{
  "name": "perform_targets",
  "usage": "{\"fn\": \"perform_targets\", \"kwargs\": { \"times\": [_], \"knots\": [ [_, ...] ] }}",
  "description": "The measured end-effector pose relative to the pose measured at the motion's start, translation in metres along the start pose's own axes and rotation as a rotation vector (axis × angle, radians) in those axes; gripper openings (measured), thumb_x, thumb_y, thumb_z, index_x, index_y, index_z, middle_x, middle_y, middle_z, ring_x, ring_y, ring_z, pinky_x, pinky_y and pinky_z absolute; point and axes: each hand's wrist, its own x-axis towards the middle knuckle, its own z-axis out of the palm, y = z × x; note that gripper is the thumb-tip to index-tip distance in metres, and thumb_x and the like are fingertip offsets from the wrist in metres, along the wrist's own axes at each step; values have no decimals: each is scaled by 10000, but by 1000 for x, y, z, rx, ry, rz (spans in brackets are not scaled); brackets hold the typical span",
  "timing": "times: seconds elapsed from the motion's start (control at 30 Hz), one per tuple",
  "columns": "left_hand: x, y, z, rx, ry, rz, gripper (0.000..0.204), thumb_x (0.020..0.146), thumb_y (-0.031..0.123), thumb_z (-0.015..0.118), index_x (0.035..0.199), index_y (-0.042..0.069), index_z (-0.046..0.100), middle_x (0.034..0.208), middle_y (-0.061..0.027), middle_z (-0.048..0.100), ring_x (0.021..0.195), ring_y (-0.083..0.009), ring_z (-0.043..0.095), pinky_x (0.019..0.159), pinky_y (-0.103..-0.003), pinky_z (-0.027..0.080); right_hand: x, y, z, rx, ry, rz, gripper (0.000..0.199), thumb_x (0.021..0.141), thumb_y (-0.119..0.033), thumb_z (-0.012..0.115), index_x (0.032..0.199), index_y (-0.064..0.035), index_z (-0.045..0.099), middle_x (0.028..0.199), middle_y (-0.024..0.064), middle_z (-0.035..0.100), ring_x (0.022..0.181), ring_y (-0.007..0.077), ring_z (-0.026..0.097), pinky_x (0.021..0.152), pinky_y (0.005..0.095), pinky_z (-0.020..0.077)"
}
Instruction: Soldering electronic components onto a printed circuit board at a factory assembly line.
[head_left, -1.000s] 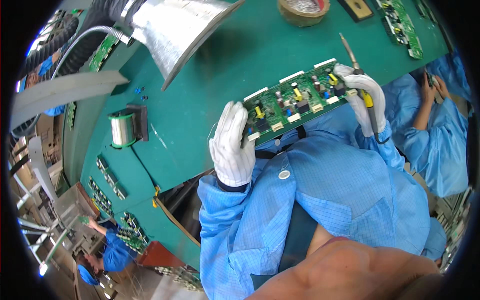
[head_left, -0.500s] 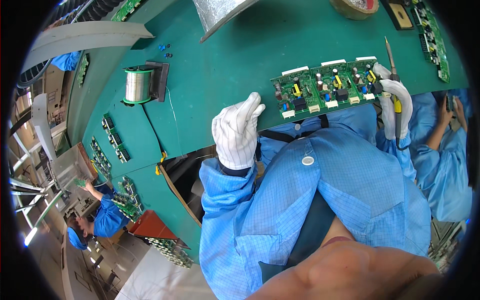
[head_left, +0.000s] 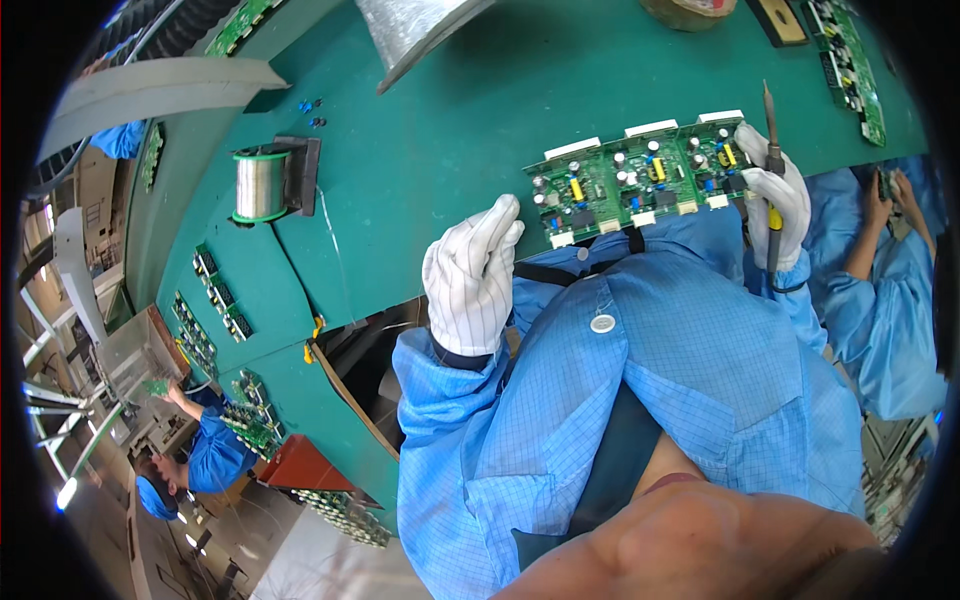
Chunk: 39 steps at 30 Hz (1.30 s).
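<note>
A green circuit board panel (head_left: 635,180) in three joined sections, with white connectors and yellow, blue and black parts, lies along the bench's near edge. My right hand (head_left: 790,205), in a white striped glove, is closed round a soldering iron (head_left: 774,190) with a yellow-and-black handle, its tip pointing up and away. Its fingers also reach the panel's right end. Just off the panel's left end is my left hand (head_left: 470,280), gloved the same way, fingers drawn together against the thumb. Anything between those fingertips is hidden or too fine to make out.
On the green bench (head_left: 420,150) stand a solder wire spool (head_left: 260,187), a silver metal duct (head_left: 420,35) and a round container (head_left: 690,12). More boards (head_left: 848,75) lie far right, others (head_left: 220,292) at left. Co-workers (head_left: 868,260) sit at right and lower left.
The view has shifted a little, moving the bench items leftward. The panel seems slightly more tilted, and its left end is closer to my left hand. My right hand keeps the soldering iron.
</note>
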Motion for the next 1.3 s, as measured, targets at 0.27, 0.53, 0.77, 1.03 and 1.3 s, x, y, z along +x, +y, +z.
{"fn": "perform_targets", "kwargs": {
  "times": [0.27, 0.53, 0.77, 1.03, 1.3],
  "knots": [
    [-1, 10, 0, 15, -150, 40, 289, 864, 106, 718, 1147, 98, 663, 1067, -70, 712, 888, -231, 685, 792, -340, 529, -3, -2, -4, -156, -51, -64, 224, 806, -17, 663, 1005, -89, 591, 1120, 224, 685, 1074, 405, 664, 924, 456, 525],
    [0, 15, 4, 86, -202, 35, 232, 843, 90, 721, 1075, 80, 701, 1055, -83, 715, 920, -244, 688, 816, -355, 530, -5, 7, 4, 29, 17, -40, 299, 780, -9, 703, 1043, -103, 597, 1044, 250, 673, 936, 412, 681, 815, 445, 547],
    [-5, 11, 3, 78, -234, 67, 438, 810, 309, 769, 1158, 67, 659, 1070, -81, 696, 865, -243, 669, 812, -361, 525, -5, 14, 8, 36, 64, -144, 334, 768, 30, 698, 1070, -65, 594, 1123, 221, 675, 1006, 390, 678, 876, 466, 538],
    [11, 19, 11, 223, -198, 99, 646, 683, 250, 869, 1253, 83, 613, 1023, -92, 654, 904, -258, 622, 810, -380, 515, 5, 6, 12, 386, 144, 65, 272, 856, 68, 656, 1096, -12, 555, 1090, 195, 684, 1087, 355, 660, 941, 432, 521],
    [72, 16, 2, -60, -259, -272, 394, 861, 244, 731, 1173, 32, 617, 1070, -112, 647, 916, -282, 618, 820, -417, 503, 43, -7, 19, 233, 271, 421, 341, 836, 44, 716, 1149, -22, 598, 1013, 78, 678, 763, 120, 645, 721, 245, 528]
  ]
}}
